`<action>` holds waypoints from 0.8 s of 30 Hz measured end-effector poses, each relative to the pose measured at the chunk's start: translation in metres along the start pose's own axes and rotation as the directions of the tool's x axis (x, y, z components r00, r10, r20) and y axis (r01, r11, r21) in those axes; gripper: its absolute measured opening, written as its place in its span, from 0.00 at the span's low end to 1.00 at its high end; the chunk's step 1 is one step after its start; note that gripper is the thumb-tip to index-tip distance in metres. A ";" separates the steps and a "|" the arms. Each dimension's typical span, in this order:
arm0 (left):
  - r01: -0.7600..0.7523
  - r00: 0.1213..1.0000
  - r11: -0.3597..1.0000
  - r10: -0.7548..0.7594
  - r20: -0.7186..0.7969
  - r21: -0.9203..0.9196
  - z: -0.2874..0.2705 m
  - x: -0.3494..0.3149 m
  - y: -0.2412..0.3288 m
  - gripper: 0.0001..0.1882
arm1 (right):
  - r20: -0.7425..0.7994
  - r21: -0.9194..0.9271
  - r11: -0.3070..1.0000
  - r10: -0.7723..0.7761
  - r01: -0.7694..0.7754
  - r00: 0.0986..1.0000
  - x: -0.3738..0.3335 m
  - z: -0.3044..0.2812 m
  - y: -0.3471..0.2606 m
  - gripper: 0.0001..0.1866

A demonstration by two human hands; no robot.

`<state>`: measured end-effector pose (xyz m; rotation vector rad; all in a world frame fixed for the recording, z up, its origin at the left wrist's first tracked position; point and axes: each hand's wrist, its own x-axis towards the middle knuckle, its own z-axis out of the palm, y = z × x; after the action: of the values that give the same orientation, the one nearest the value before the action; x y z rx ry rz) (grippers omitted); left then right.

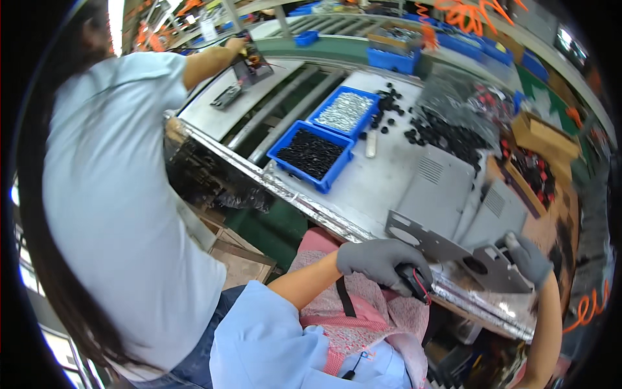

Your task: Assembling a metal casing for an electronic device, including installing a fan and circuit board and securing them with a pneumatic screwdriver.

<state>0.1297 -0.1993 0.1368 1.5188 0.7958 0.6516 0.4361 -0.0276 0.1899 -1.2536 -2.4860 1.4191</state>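
Observation:
My left hand [382, 262], in a grey glove, is closed around a black squarish part [413, 280] with a thin red wire, which looks like a small cooling fan. It is held just off the bench's near edge. My right hand [530, 259], gloved too, grips the right edge of a bent grey metal housing [497, 211] with vent slots and a round hole in its near flange. Left of that housing, close against it, stands a similar grey metal housing [435, 185] with slots and an oval cutout.
Beyond are a blue bin [343, 170] of black screws or similar small parts, a blue bin [367, 127] of silvery pieces, and loose black caps [447, 133]. An open cardboard box [547, 139] stands right. A co-worker [129, 168] works at the left beside the rollers [285, 110].

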 end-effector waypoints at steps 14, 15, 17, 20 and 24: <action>-0.063 0.965 0.994 0.038 -0.259 -0.091 -0.065 -0.059 0.013 0.24 | -0.261 -0.633 0.764 -0.366 0.128 0.893 -0.052 0.024 -0.012 0.10; -0.043 0.963 0.995 0.017 -0.270 -0.091 -0.067 -0.058 0.008 0.24 | -0.266 -0.650 0.752 -0.358 0.108 0.895 -0.056 0.021 -0.006 0.10; 0.007 0.957 0.995 -0.035 -0.290 -0.099 -0.069 -0.054 -0.002 0.23 | -0.268 -0.654 0.753 -0.329 0.080 0.906 -0.059 0.020 -0.004 0.12; 0.183 0.951 0.979 -0.199 -0.235 -0.085 -0.071 -0.044 -0.017 0.22 | -0.303 -0.601 0.797 -0.297 0.060 0.906 -0.065 0.022 -0.012 0.16; 0.131 0.962 0.980 -0.162 -0.218 -0.152 -0.067 -0.040 -0.029 0.22 | -0.365 -0.604 0.790 -0.388 0.102 0.846 -0.074 0.036 -0.049 0.24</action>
<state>0.0494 -0.1897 0.1163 1.2606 1.0089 0.7636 0.4419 -0.1141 0.2305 -1.0757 -2.6332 0.2374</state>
